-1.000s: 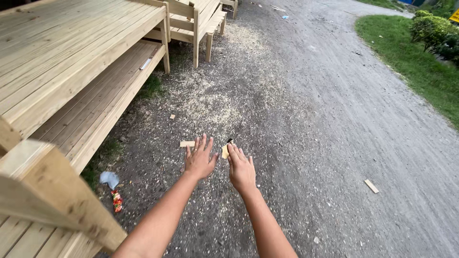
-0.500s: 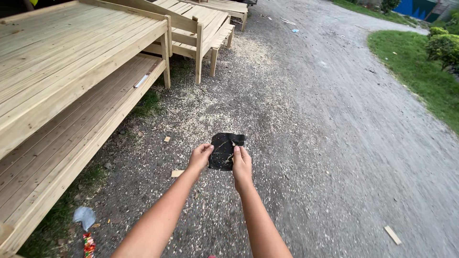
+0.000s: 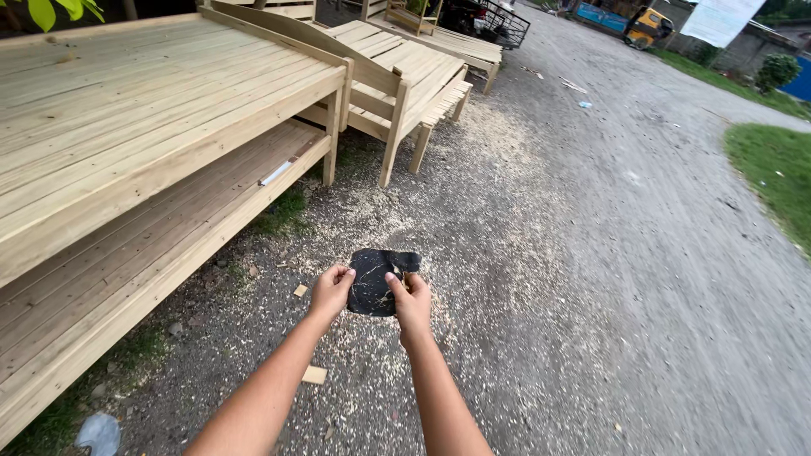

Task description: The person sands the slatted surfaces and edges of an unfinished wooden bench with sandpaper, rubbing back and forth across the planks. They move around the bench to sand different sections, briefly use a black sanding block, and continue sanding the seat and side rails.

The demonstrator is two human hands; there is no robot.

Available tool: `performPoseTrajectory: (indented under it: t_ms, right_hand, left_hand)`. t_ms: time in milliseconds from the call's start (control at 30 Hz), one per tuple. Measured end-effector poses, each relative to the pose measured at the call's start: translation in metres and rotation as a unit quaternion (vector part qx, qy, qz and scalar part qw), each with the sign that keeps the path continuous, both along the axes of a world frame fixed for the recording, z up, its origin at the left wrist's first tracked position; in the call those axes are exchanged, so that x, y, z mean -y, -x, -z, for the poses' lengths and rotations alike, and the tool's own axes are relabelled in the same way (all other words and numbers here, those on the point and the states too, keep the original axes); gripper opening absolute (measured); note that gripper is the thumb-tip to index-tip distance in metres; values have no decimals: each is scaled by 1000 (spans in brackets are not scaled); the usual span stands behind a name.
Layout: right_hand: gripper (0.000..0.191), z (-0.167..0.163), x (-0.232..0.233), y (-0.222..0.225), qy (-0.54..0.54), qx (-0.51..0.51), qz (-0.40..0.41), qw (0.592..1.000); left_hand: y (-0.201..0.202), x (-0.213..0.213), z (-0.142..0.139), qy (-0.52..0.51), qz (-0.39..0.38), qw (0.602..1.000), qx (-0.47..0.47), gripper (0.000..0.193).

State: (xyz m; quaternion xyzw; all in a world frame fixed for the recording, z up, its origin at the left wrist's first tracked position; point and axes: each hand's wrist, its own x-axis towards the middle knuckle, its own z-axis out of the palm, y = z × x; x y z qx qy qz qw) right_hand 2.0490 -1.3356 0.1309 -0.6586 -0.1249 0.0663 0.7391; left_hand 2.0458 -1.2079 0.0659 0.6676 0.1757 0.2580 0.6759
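Note:
I hold a worn black sheet of sandpaper [image 3: 377,280], cracked with pale lines, out in front of me over the gravel. My left hand [image 3: 330,291] pinches its left edge. My right hand [image 3: 411,302] grips its right side, thumb laid on the face; a small pale piece shows at the fingers, too small to identify. Both arms are stretched forward, hands close together.
A two-level unpainted wooden bed frame [image 3: 144,160] runs along my left. Another wooden frame [image 3: 405,72] stands beyond it. Sawdust and small wood offcuts [image 3: 314,375] lie on the gravel road [image 3: 642,279]. Grass [image 3: 777,169] borders the right; a vehicle [image 3: 646,25] is far off.
One second ago both hands were reaching down toward the ground with fingers spread. They came up holding the black sheet, and my view has lifted to look farther down the road.

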Motion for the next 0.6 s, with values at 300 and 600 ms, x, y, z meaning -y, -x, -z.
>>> performPoseTrajectory:
  t_ms: [300,600]
  right_hand:
    - [17,5,-138,-172,-75,-143,0,987]
    - [8,25,-218,-338,-169,-136,8,976]
  left_hand:
    - [-168,-142,1,-87,-100,991,-13,18]
    - [-322,-232,19,-28,-28,999,-22,19]
